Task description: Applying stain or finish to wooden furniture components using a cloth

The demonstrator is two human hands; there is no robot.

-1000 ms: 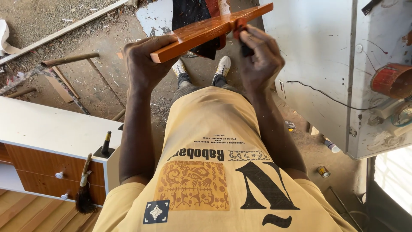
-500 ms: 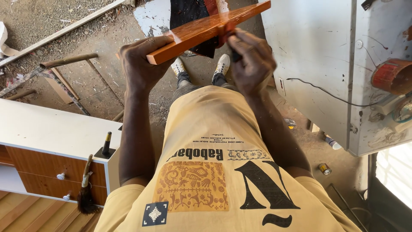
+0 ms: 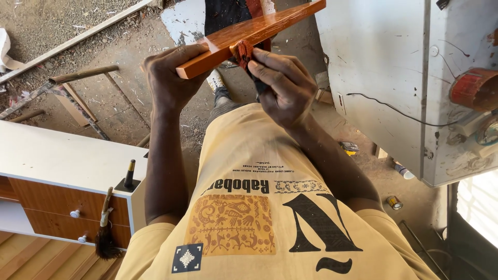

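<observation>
From my feed I make out three small containers on the dirt floor between four and five o'clock: a little yellow and dark box or tin (image 3: 349,148) lying just under the white panel's lower edge, a small white tube or bottle (image 3: 403,171) on its side farther right, and a short round tin (image 3: 394,202) with a yellowish body below that. I cannot tell whether they carry labels. I see no signs or screens.
</observation>
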